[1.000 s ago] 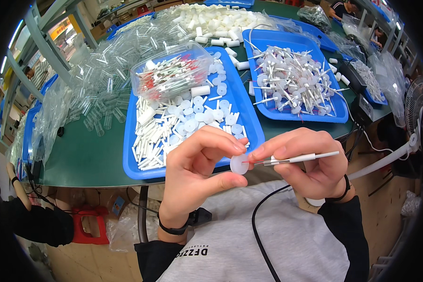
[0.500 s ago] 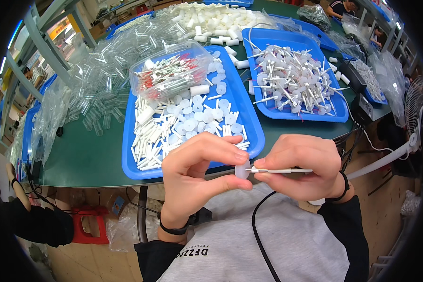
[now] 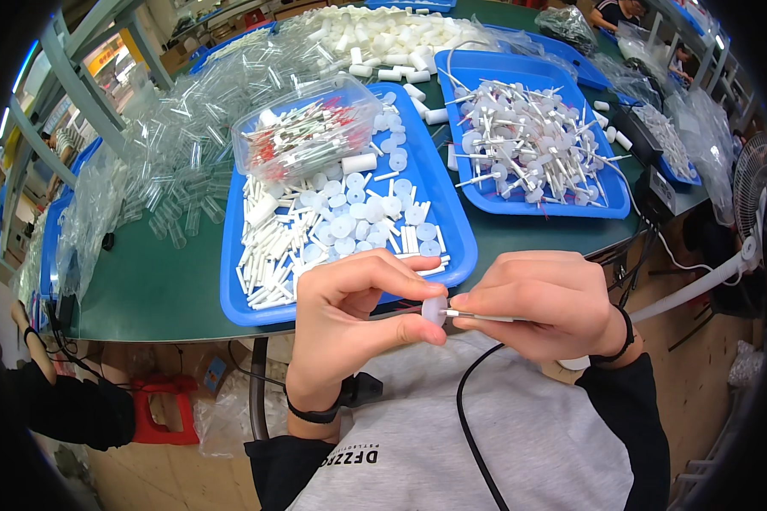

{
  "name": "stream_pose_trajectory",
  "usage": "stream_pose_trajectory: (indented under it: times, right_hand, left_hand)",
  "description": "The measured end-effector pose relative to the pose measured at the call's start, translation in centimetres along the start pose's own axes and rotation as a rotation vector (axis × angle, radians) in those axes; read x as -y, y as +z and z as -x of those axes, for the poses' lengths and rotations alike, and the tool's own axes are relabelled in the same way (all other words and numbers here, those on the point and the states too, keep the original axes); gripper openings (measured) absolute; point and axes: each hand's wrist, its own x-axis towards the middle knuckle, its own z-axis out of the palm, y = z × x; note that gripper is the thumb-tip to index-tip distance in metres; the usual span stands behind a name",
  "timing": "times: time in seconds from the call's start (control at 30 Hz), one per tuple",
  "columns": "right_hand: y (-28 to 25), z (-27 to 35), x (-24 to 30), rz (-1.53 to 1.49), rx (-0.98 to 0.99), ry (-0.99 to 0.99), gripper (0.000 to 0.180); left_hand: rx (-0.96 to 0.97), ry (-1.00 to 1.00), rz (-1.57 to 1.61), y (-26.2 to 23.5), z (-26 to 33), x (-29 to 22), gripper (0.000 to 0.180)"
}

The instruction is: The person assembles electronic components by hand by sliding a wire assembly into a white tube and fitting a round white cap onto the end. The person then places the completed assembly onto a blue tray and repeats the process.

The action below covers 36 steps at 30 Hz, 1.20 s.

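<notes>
My left hand (image 3: 345,307) pinches a translucent white plastic disc (image 3: 434,312) by its edge between thumb and forefinger, its flat side facing my right hand. In my right hand (image 3: 545,302), thumb and fingers close on a thin white stick (image 3: 484,317) with a metallic-looking part. The tip of this stick meets the middle of the disc; how far it goes in, I cannot tell. Just beyond both hands lies a blue tray (image 3: 230,289) of loose discs (image 3: 343,226) and short white sticks (image 3: 268,255). Fingers hide part of the held stick.
A clear plastic box (image 3: 247,140) of red-and-white wired pieces rests on that tray. To its right, another blue tray (image 3: 562,213) holds heaped disc-and-stick pieces (image 3: 533,140). Clear tubes (image 3: 183,183) and white cylinders (image 3: 375,38) are piled behind. A fan (image 3: 754,183) stands far right.
Both hands have shifted slightly left with the disc and stick. Less of the stick shows now, with more of it covered by my right hand's fingers.
</notes>
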Motion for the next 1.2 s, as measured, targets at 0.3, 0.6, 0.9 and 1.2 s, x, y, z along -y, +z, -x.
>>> stream_pose_trajectory:
  times: [0.3, 0.6, 0.9, 1.2]
  right_hand:
    - [0.8, 0.0, -0.8, -0.137, -0.052, 0.051, 0.017]
    - [0.4, -0.3, -0.8, -0.137, -0.042, 0.123, 0.014]
    - [-5.9, -2.3, -5.1, 0.312, -0.348, 0.491, 0.021]
    - [-4.2, -2.5, -2.7, 0.796, 0.021, 0.348, 0.029]
  left_hand:
    - [-0.014, 0.158, -0.009, 0.0, -0.2, 0.7, 0.030]
    - [-0.025, 0.147, -0.149, -0.1, -0.6, 0.5, 0.029]
    - [-0.214, 0.064, -0.920, -1.2, -1.6, -0.4, 0.025]
    - [0.012, 0.005, -1.179, -2.0, -2.3, 0.4, 0.023]
